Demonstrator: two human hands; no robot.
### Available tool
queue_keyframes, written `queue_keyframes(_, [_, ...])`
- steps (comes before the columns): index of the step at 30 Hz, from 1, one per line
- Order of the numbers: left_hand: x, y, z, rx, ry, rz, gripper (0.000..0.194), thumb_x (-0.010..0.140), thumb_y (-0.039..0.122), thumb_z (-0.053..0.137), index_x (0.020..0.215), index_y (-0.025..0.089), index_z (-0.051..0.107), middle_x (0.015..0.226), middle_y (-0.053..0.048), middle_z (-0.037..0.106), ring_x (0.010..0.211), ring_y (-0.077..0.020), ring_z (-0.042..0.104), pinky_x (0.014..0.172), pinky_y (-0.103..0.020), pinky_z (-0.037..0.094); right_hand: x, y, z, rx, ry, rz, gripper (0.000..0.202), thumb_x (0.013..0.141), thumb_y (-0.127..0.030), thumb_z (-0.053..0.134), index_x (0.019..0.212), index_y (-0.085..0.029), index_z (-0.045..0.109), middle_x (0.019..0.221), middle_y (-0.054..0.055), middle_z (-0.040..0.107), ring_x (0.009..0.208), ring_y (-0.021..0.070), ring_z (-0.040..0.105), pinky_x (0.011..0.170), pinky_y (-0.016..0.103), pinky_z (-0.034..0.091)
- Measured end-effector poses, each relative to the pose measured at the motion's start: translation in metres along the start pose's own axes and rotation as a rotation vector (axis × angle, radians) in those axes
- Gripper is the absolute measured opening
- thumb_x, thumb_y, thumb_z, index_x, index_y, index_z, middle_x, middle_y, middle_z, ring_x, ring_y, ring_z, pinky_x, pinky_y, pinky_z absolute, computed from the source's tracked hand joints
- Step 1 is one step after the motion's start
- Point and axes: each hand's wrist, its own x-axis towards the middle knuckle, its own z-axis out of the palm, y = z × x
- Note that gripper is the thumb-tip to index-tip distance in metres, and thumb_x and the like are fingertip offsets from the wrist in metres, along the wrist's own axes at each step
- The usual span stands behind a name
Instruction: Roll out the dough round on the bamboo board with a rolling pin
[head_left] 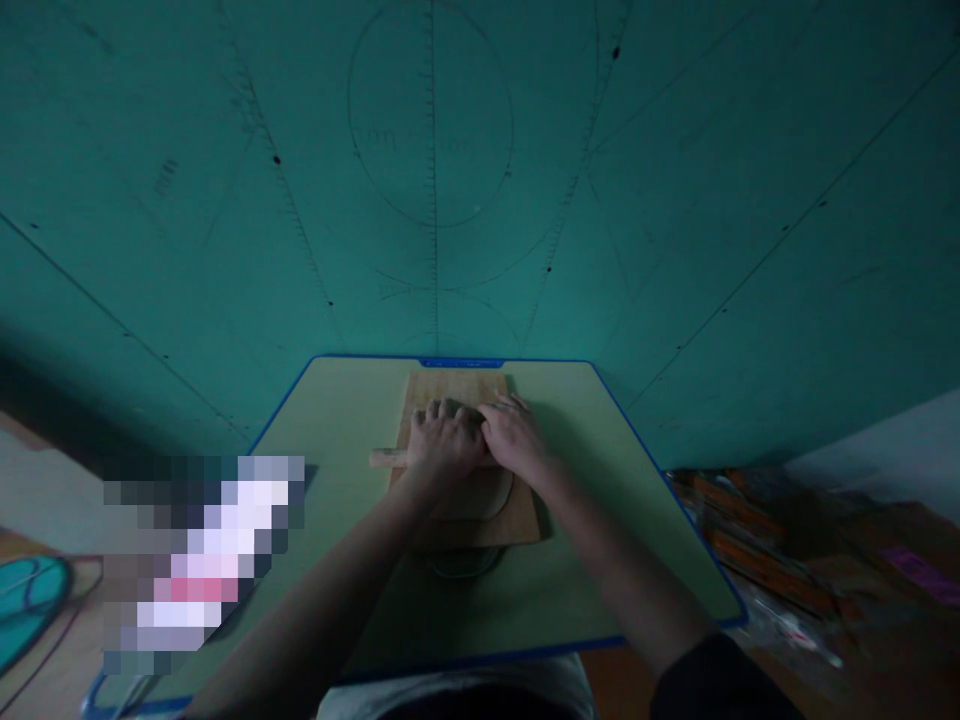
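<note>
A wooden board [517, 521] lies on the pale, blue-edged table [600, 440]. Flattened pale dough [476, 497] rests on its lower half. Across the board lies a wooden rolling pin [387, 458], its left handle sticking out past the board's edge. My left hand [447, 434] is closed over the pin from above, knuckles up. Beside it, nearly touching, my right hand [513, 430] also curls over the pin, hiding its right end. The dough shows below both hands, partly covered by my left forearm.
A pixelated, blurred object [225, 540] is at the table's left edge. A thin curved metal handle [469, 572] shows below the board. Behind the table stands a green wall [465, 250] with drawn lines. Orange items and plastic [757, 550] lie at the lower right.
</note>
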Motion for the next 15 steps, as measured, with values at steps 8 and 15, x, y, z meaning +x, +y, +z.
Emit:
queue_keyframes(8, [0.021,-0.005,0.001,-0.027,-0.005,-0.004,0.037,0.099,0.032,0.037,0.12,0.015,0.063,0.129,-0.018,0.063,0.123,-0.0332,0.056,0.098,-0.046,0.045,0.021,0.009,0.007,0.034,-0.01,0.064,0.036,0.096,-0.012,0.042,0.122,-0.013,0.068,0.127,0.014,0.069,0.131,0.0236,0.054,0.113,0.036,0.035])
queue_keyframes(15, [0.034,-0.007,0.008,-0.024,0.04,-0.03,0.04,0.098,0.028,0.036,0.126,0.011,0.058,0.14,-0.023,0.057,0.131,-0.0339,0.053,0.102,-0.047,0.045,0.032,0.012,0.005,0.062,-0.009,0.148,0.036,0.098,-0.012,0.038,0.118,-0.013,0.068,0.125,0.015,0.068,0.12,0.0242,0.059,0.104,0.037,0.042])
